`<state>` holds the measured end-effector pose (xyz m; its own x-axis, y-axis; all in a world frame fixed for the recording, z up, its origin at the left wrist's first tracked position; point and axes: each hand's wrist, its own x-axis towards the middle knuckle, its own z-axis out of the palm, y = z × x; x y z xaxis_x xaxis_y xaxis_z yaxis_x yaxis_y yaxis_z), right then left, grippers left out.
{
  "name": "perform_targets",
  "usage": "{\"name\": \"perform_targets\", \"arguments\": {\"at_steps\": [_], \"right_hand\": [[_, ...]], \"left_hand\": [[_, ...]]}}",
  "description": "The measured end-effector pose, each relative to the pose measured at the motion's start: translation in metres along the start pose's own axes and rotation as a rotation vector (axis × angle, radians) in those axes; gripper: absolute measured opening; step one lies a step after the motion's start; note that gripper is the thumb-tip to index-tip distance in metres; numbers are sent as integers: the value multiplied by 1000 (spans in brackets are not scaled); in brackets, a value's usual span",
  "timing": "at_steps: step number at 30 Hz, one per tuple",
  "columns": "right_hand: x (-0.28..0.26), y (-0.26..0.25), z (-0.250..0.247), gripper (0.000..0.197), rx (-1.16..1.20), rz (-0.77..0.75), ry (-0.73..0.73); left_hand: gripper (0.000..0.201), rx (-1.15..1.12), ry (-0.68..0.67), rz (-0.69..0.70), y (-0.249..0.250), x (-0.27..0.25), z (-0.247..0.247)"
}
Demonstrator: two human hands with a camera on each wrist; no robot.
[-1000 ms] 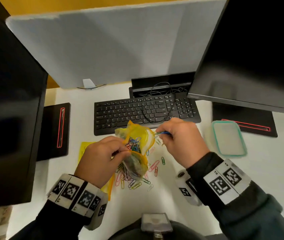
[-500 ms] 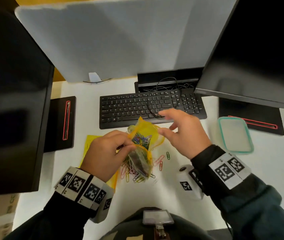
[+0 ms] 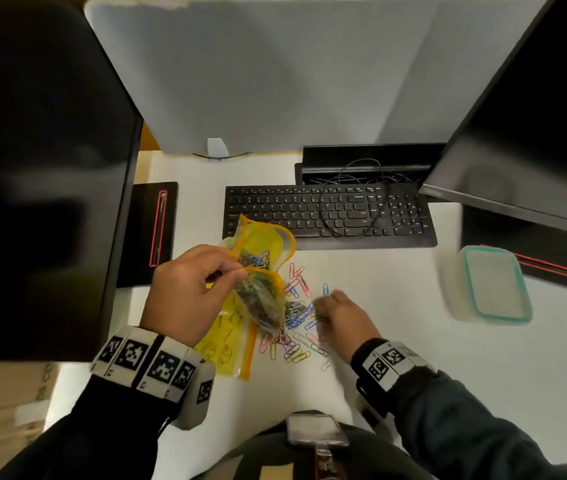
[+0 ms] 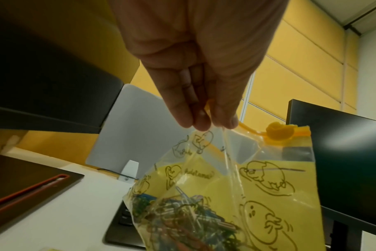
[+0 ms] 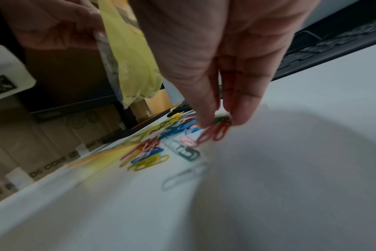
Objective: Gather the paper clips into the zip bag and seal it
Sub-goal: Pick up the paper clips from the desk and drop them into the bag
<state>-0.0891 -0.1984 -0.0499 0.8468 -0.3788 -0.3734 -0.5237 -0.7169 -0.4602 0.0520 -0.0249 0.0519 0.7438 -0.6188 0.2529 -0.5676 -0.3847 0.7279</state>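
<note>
Desk [image 3: 396, 341]: white top that carries everything below.
Left monitor [image 3: 40, 168]: dark screen that fills the left side and hides the desk behind it.
Right monitor [image 3: 534, 116]: dark screen that overhangs the right end of the keyboard.
Divider [image 3: 275, 74]: grey panel upright at the back of the desk.
Keyboard [image 3: 327, 216]: black, beyond the bag, with a thin black cable looped across its keys.
Box [image 3: 493, 285]: clear tub with a teal-rimmed lid, well to the right of the clips.
Spare bag [image 3: 226, 344]: flat yellow bag on the desk, partly under the left hand.
Left hand [image 3: 188, 292]: fingertips [image 4: 201, 122] pressed together, pinching the top edge of the zip bag and holding it off the desk.
Zip bag [image 3: 261, 282]: yellow and clear with line drawings, mouth gaping, a heap of clips in its bottom; it hangs over part of the loose pile.
Right hand [image 3: 344, 317]: lowered to the desk at the pile's right edge, thumb and fingers closed on red paper clips [image 5: 215, 132].
Loose clips [image 3: 296, 327]: many colours, scattered on the desk between the two hands, some hidden behind the bag.
</note>
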Motion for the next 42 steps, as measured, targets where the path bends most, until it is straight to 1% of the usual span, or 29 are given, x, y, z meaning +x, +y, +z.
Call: {"name": "perform_targets", "arguments": {"at_steps": [2, 3, 5, 6, 8, 10, 12, 14, 15, 18, 20, 23, 27, 29, 31, 33, 35, 36, 37, 39, 40, 42], "right_hand": [[16, -4, -3, 55, -42, -55, -5], [24, -7, -5, 63, -77, -81, -30], [39, -12, -7, 71, -178, -160, -95], [45, -14, -6, 69, -237, -204, -117], [49, -18, -4, 55, -316, -268, -146], [44, -17, -3, 49, -328, -305, -183], [36, -9, -3, 58, -329, -335, -237], [27, 3, -4, 69, -349, -344, -269], [23, 8, -5, 68, -356, -338, -267], [13, 14, -5, 40, -334, -304, -188], [10, 14, -3, 33, -340, -271, -146], [7, 15, 0, 29, -300, -216, -102], [2, 20, -12, 20, -58, -91, 54], [-2, 20, -24, 18, 62, -36, 177], [-6, 13, -39, 14, 233, 6, 306], [-10, -1, -57, 7, 425, -3, 409], [-13, -21, -76, 3, 490, -78, 478], [-13, -31, -84, 3, 475, -129, 469], [-13, -40, -90, 3, 433, -178, 422], [-14, -55, -97, 15, 309, -247, 301], [-14, -57, -98, 24, 287, -265, 281], [-14, -49, -99, 36, 344, -240, 327]], "left_hand": [[17, 19, -8, -1, -3, -1, -4], [15, 26, -14, -3, -4, -2, -5], [13, 41, -24, -5, -5, -4, -6], [12, 49, -30, -2, -5, -5, -5], [11, 55, -44, 5, -4, -6, -5], [15, 49, -60, 14, -4, -6, -4], [19, 42, -78, 6, -4, -6, -2], [18, 30, -105, -6, -3, -5, 2], [20, 26, -121, -3, -3, -5, 4], [28, 0, -169, -8, -2, -2, 13], [27, -11, -190, -7, -1, 0, 17], [24, -26, -204, 6, 0, 3, 20], [28, -33, -210, 16, 2, 3, 21], [28, -25, -219, 18, 2, 2, 21], [24, -23, -230, 11, 1, 1, 21], [22, -19, -245, 12, 2, -2, 23], [19, -13, -267, 18, 5, -4, 25], [22, -10, -275, 28, 7, -4, 27], [25, -11, -282, 40, 8, -5, 29], [28, -22, -286, 55, 10, -5, 30], [28, -26, -281, 59, 11, -4, 30], [27, -29, -265, 62, 13, -4, 28]]}}
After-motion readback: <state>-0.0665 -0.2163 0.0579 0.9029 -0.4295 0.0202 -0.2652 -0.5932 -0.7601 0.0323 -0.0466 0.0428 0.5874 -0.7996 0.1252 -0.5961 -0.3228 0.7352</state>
